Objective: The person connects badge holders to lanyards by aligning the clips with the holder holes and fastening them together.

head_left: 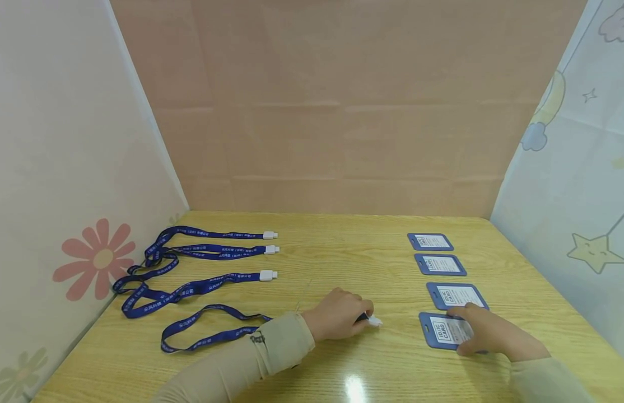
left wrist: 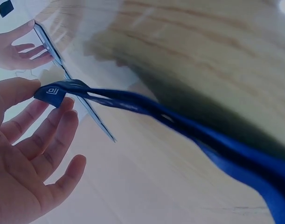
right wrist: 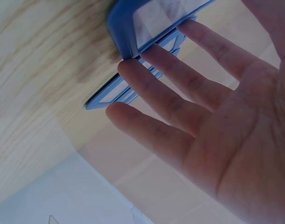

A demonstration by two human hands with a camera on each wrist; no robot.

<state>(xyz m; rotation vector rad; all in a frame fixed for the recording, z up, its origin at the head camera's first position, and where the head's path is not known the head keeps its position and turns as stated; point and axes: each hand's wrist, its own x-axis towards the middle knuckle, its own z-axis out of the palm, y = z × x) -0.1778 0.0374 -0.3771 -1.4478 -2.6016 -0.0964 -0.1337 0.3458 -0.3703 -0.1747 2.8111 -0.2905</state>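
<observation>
My left hand pinches a dark blue lanyard between thumb and fingers, close to its white plastic clip. The lanyard's loop trails leftward over the table, partly hidden behind the sleeve. At the right, my right hand grips the nearest blue ID card holder by its long edges, thumb on the near side and fingers on the far side. In the right wrist view, fingertips touch the edge of that card holder. A gap separates the clip from the card holder.
Three more blue lanyards lie at the left, white clips pointing right. Three other card holders form a column beyond the gripped one. The wooden table is bounded by a left wall, back wall and right wall.
</observation>
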